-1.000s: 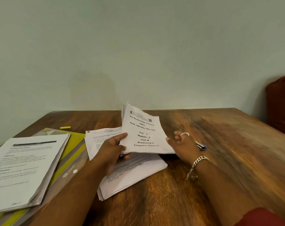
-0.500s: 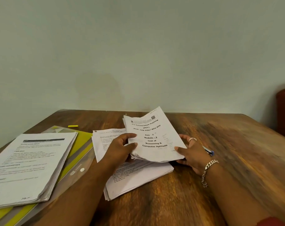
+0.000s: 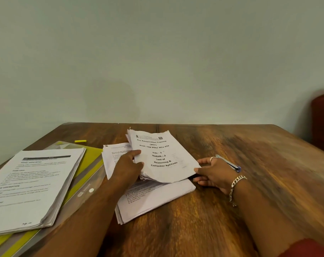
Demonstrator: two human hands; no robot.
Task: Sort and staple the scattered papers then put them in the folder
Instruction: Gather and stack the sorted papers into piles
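A bundle of printed sheets (image 3: pixel 162 156), titled "Test of Reasoning & Computer Aptitude", lies tilted over a lower pile of papers (image 3: pixel 157 198) in the middle of the wooden table. My left hand (image 3: pixel 128 168) grips the bundle's left edge, thumb on top. My right hand (image 3: pixel 214 172) touches its lower right corner with spread, nearly straight fingers. A silver and blue stapler (image 3: pixel 229 164) lies just behind my right hand. At the left, a thick stack of papers (image 3: pixel 31 184) rests on a yellow and clear folder (image 3: pixel 87 175).
A small yellow highlighter cap or marker (image 3: pixel 80 141) lies near the table's far left. A dark red chair back (image 3: pixel 323 123) stands at the right, beyond the table's edge. A pale wall runs behind the table (image 3: pixel 250 182).
The bundle has come down from a raised, upright tilt to lie nearly flat on the lower pile. My right hand has moved from behind the sheets to their lower right corner.
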